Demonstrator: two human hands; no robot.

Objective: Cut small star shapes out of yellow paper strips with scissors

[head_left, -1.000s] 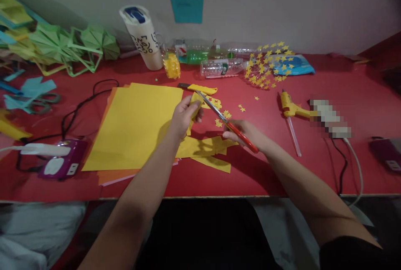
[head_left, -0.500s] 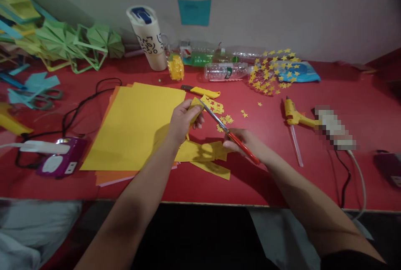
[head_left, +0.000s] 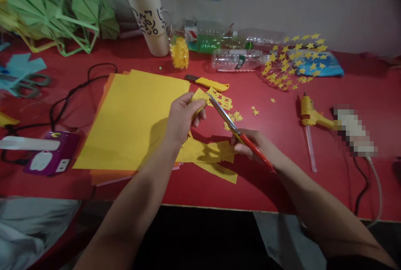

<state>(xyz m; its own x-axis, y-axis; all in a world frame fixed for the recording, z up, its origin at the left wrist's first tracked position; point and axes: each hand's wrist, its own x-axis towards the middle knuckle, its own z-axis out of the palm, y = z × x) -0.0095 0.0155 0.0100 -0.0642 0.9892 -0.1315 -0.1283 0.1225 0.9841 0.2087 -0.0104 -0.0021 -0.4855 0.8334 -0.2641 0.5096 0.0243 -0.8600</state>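
Between thumb and fingers, my left hand [head_left: 184,115] pinches a small piece of yellow paper [head_left: 199,96]. My right hand [head_left: 252,142] grips the red-handled scissors [head_left: 230,123], whose tips touch or nearly touch the paper's right edge. Beyond the blades lie a star-punched yellow strip [head_left: 221,98] and a small heap of yellow stars [head_left: 236,116]. Yellow paper strips [head_left: 203,151] rest below my hands. To the left a large yellow sheet [head_left: 134,115] tops a stack with orange and pink sheets. A yellow cutter [head_left: 213,84] is behind my left hand.
At the back stand a white tumbler [head_left: 147,15], a cup of yellow pieces [head_left: 179,52], plastic bottles [head_left: 239,59] and a star-covered clear object [head_left: 283,69]. A yellow glue gun [head_left: 308,113] lies right; a purple power block [head_left: 52,153], cables and green paper shapes [head_left: 46,11] are left.
The view has shifted closer and lower, so objects look larger and more spread out. Both hands keep their hold on the paper and scissors, and the paper piece appears slightly turned.
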